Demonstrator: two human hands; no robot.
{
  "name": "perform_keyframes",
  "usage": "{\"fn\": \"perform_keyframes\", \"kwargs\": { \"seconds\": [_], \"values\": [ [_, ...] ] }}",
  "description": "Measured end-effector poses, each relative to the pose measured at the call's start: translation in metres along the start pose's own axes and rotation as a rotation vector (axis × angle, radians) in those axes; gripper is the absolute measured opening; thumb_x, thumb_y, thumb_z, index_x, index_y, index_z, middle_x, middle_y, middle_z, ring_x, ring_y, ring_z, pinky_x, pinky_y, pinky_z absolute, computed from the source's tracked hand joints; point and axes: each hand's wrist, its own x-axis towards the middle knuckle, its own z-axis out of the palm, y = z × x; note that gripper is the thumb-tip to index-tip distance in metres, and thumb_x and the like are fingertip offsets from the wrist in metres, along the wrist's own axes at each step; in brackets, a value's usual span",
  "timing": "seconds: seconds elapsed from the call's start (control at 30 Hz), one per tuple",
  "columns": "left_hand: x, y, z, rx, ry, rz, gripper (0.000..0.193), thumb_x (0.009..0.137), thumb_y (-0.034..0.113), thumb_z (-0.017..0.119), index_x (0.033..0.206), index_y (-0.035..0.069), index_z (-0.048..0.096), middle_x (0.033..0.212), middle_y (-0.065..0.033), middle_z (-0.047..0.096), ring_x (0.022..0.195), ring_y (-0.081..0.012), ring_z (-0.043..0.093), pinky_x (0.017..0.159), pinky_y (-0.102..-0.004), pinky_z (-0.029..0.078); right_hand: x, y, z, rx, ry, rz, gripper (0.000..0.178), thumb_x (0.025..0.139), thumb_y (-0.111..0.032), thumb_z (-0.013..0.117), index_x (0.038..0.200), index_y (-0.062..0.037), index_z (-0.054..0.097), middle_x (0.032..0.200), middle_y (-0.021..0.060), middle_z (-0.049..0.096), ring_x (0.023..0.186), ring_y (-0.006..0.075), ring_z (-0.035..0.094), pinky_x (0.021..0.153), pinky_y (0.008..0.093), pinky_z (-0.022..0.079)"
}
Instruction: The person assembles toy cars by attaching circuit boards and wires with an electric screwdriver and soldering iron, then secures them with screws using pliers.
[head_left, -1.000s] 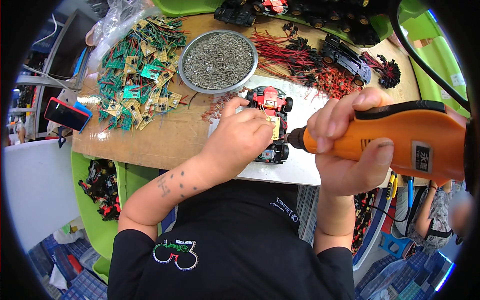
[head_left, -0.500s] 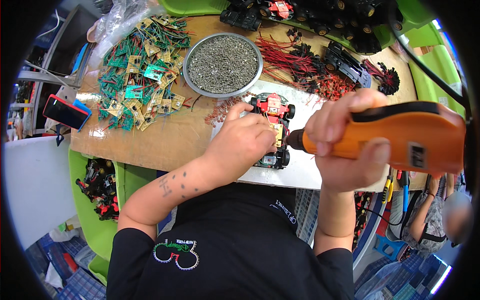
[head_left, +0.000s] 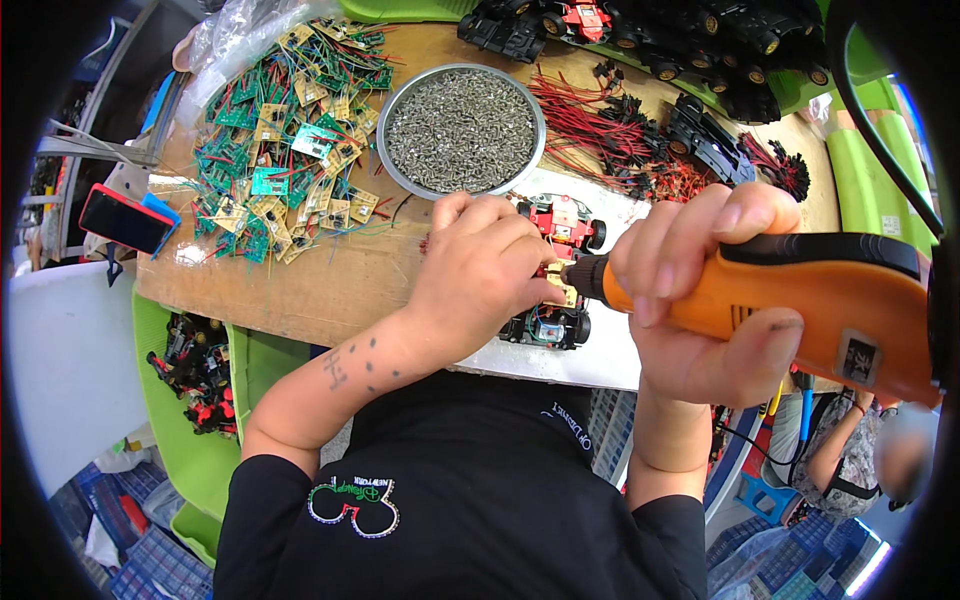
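My right hand [head_left: 700, 290] is wrapped round an orange and black electric screwdriver [head_left: 850, 305], its thumb along the underside. The tool lies nearly level, with its dark nose pointing left at a small yellow circuit board [head_left: 562, 288]. That board sits on a toy car chassis [head_left: 560, 222] with red and black parts and black wheels. My left hand [head_left: 478, 272] is closed over the chassis's left side, thumb and fingertips at the board. Its fingers hide part of the chassis; whether a screw is under the tip, I cannot tell. A white board [head_left: 608, 350] lies beneath the chassis.
Behind my left hand stands a round metal bowl [head_left: 383, 160] of screws [head_left: 460, 130]. Wired circuit boards [head_left: 270, 182] are heaped at left, red-black wires [head_left: 580, 125] at far right. Green bins [head_left: 185, 430] flank the table. A black cable [head_left: 880, 150] hangs at right; another person [head_left: 840, 440] sits beyond.
The screwdriver's rear end has dipped and its nose has come up slightly, staying at the circuit board. My left fingers have shifted down from the chassis's far end towards the board.
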Motion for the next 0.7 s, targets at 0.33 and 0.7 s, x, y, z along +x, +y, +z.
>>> {"fn": "perform_keyframes", "kwargs": {
  "seconds": [0.33, 0.7],
  "values": [
    [-0.003, 0.007, -0.002, 0.044, -0.102, -0.115, 0.05, 0.06, 0.046, 0.085, 0.093, 0.012, 0.069, 0.093, 0.0003, 0.062, 0.102, -0.0218, 0.054, 0.092, -0.044, 0.032, 0.003, 0.015, -0.001, -0.022, 0.101, -0.067, 0.051, 0.091, -0.055, 0.059, 0.112, -0.0089, 0.049, 0.074, 0.0028, 0.05, 0.053, 0.0116, 0.045, 0.054, 0.0274, 0.036],
    [-0.001, -0.001, 0.003, -0.001, -0.089, -0.091, 0.047, 0.06, 0.037, 0.087, 0.094, 0.012, 0.069, 0.092, 0.0007, 0.063, 0.1, -0.0219, 0.054, 0.089, -0.0443, 0.033, 0.012, 0.023, 0.0, -0.108, 0.018, -0.059, 0.049, 0.091, -0.054, 0.061, 0.107, -0.0096, 0.049, 0.072, 0.0042, 0.049, 0.052, 0.0123, 0.044, 0.052, 0.0275, 0.036]
  ]
}}
